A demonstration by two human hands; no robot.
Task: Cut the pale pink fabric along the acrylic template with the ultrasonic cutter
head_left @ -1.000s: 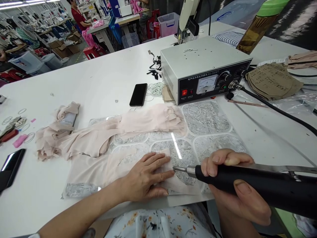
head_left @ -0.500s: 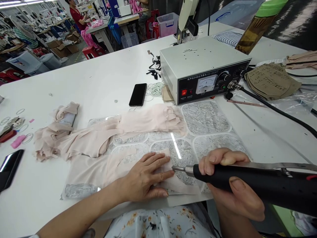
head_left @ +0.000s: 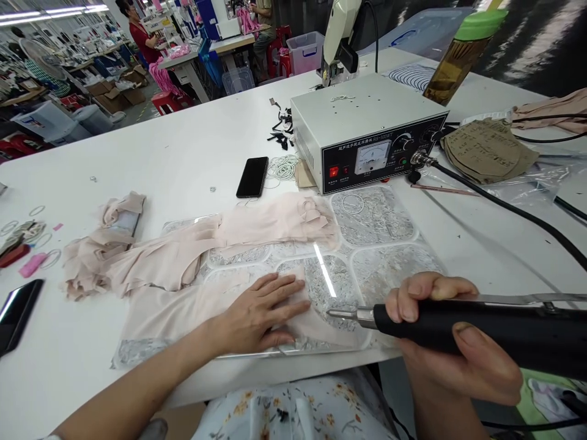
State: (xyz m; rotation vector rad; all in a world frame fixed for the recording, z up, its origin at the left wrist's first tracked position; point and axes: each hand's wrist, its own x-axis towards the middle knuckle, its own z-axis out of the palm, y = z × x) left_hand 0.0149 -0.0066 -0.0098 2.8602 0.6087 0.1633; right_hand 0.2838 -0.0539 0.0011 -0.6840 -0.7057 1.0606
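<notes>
My left hand (head_left: pixel 266 315) lies flat, fingers spread, on a thin beige fabric piece (head_left: pixel 321 330) over a clear-topped board with grey patterned panels (head_left: pixel 380 269). In my right hand (head_left: pixel 454 342) is a black handheld ultrasonic welding tool (head_left: pixel 486 333) with a pointed metal tip (head_left: pixel 342 313). The tip points left, just right of my left fingers, close above the board; whether it touches is unclear. More beige fabric (head_left: pixel 160 311) extends to the left under my forearm. A stack of cut beige pieces (head_left: pixel 275 220) lies along the board's far side.
The ultrasonic welder box (head_left: pixel 367 134) stands behind the board, its black cable (head_left: pixel 509 211) running right. A phone (head_left: pixel 252 177) and pale elastic cord (head_left: pixel 283 167) lie beside it. Another phone (head_left: pixel 18 315) is at far left. A green-lidded bottle (head_left: pixel 458 61) stands at back right.
My right hand has drawn the tool right, away from the left fingertips. My left hand has slid slightly left. The camera view has shifted a little.
</notes>
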